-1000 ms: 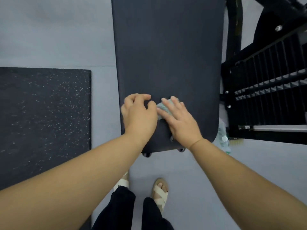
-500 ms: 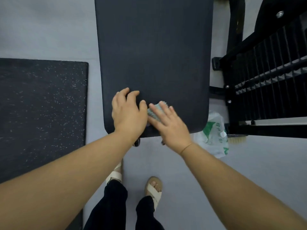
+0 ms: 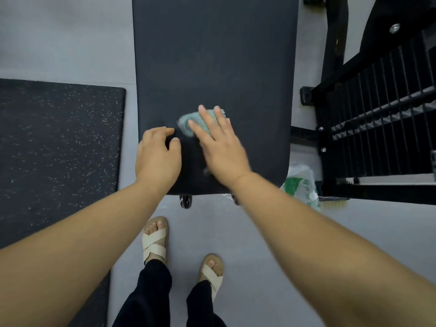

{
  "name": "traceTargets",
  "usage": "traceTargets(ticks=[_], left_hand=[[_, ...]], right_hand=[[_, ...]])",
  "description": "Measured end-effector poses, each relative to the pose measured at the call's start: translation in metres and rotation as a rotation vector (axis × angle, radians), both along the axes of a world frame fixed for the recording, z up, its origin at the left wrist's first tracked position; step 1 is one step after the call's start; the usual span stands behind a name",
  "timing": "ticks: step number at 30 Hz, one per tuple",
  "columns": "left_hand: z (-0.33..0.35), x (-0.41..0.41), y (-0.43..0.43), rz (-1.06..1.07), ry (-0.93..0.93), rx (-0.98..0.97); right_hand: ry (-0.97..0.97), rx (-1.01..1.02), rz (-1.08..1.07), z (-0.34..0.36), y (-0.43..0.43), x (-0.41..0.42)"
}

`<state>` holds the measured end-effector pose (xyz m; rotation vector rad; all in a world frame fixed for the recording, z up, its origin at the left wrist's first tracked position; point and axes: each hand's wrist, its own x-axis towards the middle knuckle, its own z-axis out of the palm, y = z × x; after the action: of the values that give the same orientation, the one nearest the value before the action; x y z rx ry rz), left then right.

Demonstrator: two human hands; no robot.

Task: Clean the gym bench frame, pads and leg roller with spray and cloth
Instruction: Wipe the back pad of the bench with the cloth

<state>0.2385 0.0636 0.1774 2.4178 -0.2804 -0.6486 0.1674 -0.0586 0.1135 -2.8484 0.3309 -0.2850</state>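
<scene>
Saw right hand (image 3: 221, 152) flat, fingers straight, pressing the teal cloth (image 3: 188, 121) onto the near end of the bench pad (image 3: 212, 55); cloth blurred. Left hand (image 3: 158, 156) rested just beside it on the pad, fingers loosely bent, gripping nothing. Green-white plastic bag (image 3: 299, 185) lay on the floor by the pad's near right corner.

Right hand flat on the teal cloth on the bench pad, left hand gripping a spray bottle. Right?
No: head view shows the left hand holding nothing, resting on the bench pad. The right hand is flat on the teal cloth.
</scene>
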Motion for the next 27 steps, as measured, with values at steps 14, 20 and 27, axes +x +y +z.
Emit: traceTargets(ticks=[14, 20, 27], left_hand=[[-0.001, 0.021, 0.02, 0.216, 0.089, -0.063], [0.001, 0.036, 0.026, 0.215, 0.241, -0.159], [0.006, 0.037, 0.033, 0.286, 0.363, -0.294]], right_hand=[[-0.018, 0.076, -0.235, 0.006, 0.055, 0.06], [-0.009, -0.077, -0.227, 0.01, -0.051, 0.024], [0.019, 0.118, -0.888, 0.023, -0.028, 0.08]])
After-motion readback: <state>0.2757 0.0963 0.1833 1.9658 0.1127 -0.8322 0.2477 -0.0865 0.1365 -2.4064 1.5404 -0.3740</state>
